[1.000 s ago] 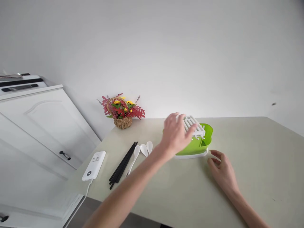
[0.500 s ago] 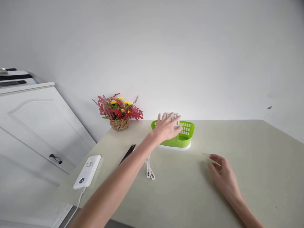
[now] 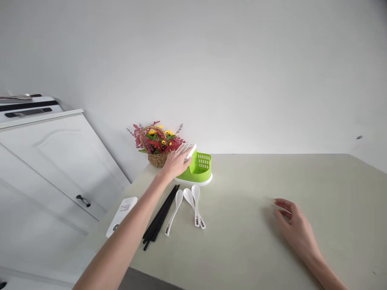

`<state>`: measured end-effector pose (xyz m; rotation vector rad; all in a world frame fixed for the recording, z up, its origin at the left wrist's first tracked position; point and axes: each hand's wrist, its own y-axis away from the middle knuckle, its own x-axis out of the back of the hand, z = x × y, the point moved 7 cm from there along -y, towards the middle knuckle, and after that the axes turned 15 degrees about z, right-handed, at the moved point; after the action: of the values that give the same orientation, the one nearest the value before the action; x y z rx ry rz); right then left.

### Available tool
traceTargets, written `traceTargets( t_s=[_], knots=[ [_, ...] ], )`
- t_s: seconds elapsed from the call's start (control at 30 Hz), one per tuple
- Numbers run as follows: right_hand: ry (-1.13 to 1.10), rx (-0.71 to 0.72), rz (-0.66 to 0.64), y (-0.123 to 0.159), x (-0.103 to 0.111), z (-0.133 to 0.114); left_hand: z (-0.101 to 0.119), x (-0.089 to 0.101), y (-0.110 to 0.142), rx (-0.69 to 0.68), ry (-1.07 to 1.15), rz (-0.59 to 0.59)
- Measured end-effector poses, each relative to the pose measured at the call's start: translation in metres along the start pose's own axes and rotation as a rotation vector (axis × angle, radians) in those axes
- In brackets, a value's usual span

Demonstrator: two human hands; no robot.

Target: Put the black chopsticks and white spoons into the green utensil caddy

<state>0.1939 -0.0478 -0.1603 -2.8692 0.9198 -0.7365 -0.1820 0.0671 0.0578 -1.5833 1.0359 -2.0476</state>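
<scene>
A green utensil holder (image 3: pixel 195 176) with slotted sides and a white base stands at the back of the table. My left hand (image 3: pixel 177 162) reaches over its left part, the fingers closed on the white top piece (image 3: pixel 191 150); the thumb side faces the holder's open compartment. In front of it lie three white spoons (image 3: pixel 178 198) with marked handle ends, two of them crossed. Beside these, to the left, is a bundle of black chopsticks (image 3: pixel 160 219). My right hand (image 3: pixel 294 223) rests on the table at the right, fingers loosely bent and apart, with nothing in it.
A wicker basket of artificial flowers (image 3: pixel 159 159) stands behind my left hand, close to the holder. A white power bank (image 3: pixel 125 207) lies at the table's left edge, partly behind my forearm. A white cabinet (image 3: pixel 54 161) flanks the left side; a wall rises behind the table (image 3: pixel 256 249).
The green holder has moved left with my left hand, nearer the flower basket. The spoons and chopsticks now show more fully. My right hand stays in place; the view has shifted slightly.
</scene>
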Motion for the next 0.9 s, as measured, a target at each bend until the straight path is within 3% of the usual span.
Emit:
traceTargets(
  t_s=[0.07, 0.13, 0.23, 0.3, 0.4, 0.47, 0.6, 0.73, 0.9],
  knots=[
    [0.007, 0.008, -0.004, 0.001, -0.001, 0.001, 0.02, 0.011, 0.012, -0.009, -0.025, 0.025],
    [0.01, 0.023, -0.004, 0.001, -0.002, 0.002, 0.049, 0.026, 0.032, 0.031, 0.005, 0.149],
    [0.033, 0.077, 0.012, 0.002, -0.004, 0.004, 0.105, 0.039, 0.081, 0.072, 0.263, 0.267],
    [0.071, 0.153, 0.012, 0.004, -0.008, 0.003, 0.135, 0.032, 0.123, 0.131, 0.404, 0.164],
    [0.169, 0.308, 0.002, 0.011, -0.015, 0.001, 0.158, 0.01, 0.188, 0.167, 0.513, -0.185],
    [0.272, 0.419, 0.006, 0.021, -0.019, 0.0, 0.151, 0.006, 0.222, 0.213, 0.556, -0.324],
    [0.467, 0.622, 0.021, 0.047, -0.025, 0.003, 0.102, 0.02, 0.26, 0.486, 0.6, -0.37],
    [0.541, 0.708, 0.052, 0.062, -0.023, 0.008, 0.07, 0.037, 0.274, 0.674, 0.63, -0.335],
    [0.576, 0.73, 0.046, 0.066, -0.021, 0.015, 0.067, 0.042, 0.277, 0.765, 0.668, -0.286]
  ],
)
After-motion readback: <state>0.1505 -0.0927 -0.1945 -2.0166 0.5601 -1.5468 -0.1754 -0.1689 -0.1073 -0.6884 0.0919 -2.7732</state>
